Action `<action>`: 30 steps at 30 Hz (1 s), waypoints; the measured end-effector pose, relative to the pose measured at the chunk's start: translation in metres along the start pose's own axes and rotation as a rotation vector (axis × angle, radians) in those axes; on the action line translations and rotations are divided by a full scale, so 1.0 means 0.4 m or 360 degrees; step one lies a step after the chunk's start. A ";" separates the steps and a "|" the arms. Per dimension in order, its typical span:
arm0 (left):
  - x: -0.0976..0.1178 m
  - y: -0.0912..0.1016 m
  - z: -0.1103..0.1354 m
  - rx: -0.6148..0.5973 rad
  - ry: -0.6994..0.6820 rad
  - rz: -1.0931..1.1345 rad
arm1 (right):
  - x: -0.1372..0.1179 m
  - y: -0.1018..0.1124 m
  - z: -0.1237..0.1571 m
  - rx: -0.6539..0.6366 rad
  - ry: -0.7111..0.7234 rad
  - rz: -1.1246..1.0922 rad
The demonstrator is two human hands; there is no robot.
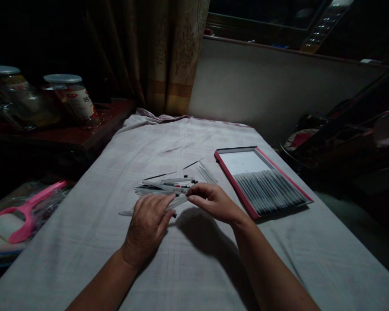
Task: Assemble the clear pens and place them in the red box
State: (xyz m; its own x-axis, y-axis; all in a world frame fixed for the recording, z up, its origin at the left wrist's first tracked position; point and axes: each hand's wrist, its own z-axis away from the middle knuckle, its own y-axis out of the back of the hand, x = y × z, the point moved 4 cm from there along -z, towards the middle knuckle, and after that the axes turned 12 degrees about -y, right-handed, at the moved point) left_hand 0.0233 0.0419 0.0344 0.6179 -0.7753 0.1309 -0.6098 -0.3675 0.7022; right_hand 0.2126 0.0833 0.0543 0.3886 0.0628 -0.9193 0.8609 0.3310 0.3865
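Right now I have both hands close together over the middle of the bench [194, 276], which is covered with a pale checked cloth. My left hand [149, 222] is curled narrow, thumb and fingers around a clear barrel [179, 201] that slants up toward the right. My right hand [214, 201] meets that barrel at its upper end in a tight pinch of thumb and forefinger; any smaller part between those fingertips is too small for me to make out. A pale tip [125, 213] shows to the left of the left hand and a small black end [174, 215] sits by its thumb, though I can't tell whether they belong to one pen.

Just beyond my fingers lies a loose pile of pen parts [162, 186], clear tubes and dark refills crossing each other, with several black caps [193, 182] at its right side. A thin dark refill [192, 164] and a few clear tubes [208, 173] lie a little farther back.

To the right of the pile I see an open box [235, 183] with pink edges, set at a slant. A row of pens [269, 190] fills its nearer part, side by side, dark ends toward me, and white lining shows behind them. Well off to the left, a lidded jar [79, 101] stands on a reddish-brown cabinet [94, 136].
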 end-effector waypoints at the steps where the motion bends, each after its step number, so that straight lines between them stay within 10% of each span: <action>1: -0.006 -0.003 0.004 -0.0051 0.0018 0.0041 | 0.000 -0.002 -0.008 -0.0039 -0.0014 -0.0093; 5: -0.069 0.023 0.022 0.0044 0.0498 0.0057 | 0.028 0.016 -0.068 0.0140 -0.0157 -0.0212; 10: -0.143 0.059 0.045 0.0264 0.1097 0.0085 | 0.044 0.019 -0.129 0.0421 -0.0229 0.0618; 16: -0.140 0.016 0.052 0.0152 0.0975 0.0105 | 0.053 0.007 -0.154 0.0305 -0.0432 0.1424; 30: -0.112 -0.005 0.041 0.0083 0.0578 0.0209 | 0.008 0.044 -0.136 0.0209 -0.0442 0.1429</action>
State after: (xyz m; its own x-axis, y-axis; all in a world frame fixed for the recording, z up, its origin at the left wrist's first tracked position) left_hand -0.0113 0.0689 0.0156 0.6625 -0.5885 0.4634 -0.7142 -0.3097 0.6278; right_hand 0.2111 0.1407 0.0541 0.9731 0.0106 -0.2303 0.2257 0.1584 0.9612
